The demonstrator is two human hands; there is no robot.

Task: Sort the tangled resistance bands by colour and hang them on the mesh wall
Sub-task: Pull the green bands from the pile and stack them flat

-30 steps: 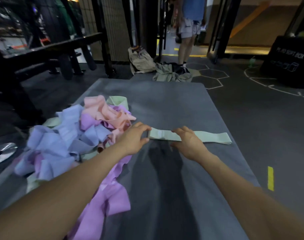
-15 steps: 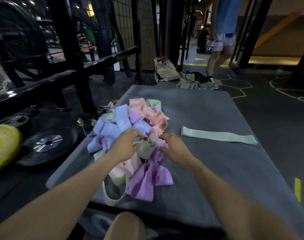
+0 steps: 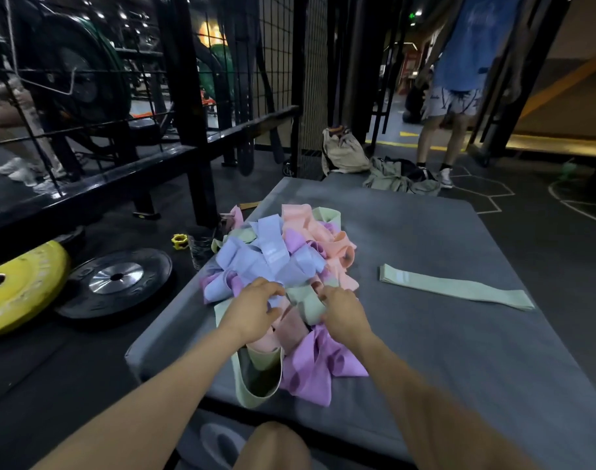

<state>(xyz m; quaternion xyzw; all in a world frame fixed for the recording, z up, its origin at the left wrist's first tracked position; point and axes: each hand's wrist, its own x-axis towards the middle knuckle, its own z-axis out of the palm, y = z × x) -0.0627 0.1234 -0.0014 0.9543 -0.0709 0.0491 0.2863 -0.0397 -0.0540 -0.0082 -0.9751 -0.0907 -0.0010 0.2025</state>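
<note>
Fingers (image 3: 276,293) of both hands curl into the tangled pile (image 3: 276,262) at frame centre, gripping a green band (image 3: 305,301), best eased out slowly, the left hand (image 3: 252,310) pinning its neighbours.

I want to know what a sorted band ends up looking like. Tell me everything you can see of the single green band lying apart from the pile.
The pale green band is a wide, flat strip that looks like woven elastic fabric, with a stitched-looking seam near its left end. It lies flattened and stretched out on the grey mat, running from upper left to lower right, to the right of the tangled pile and clear of it. Neither hand touches it; only the mat does.
</note>
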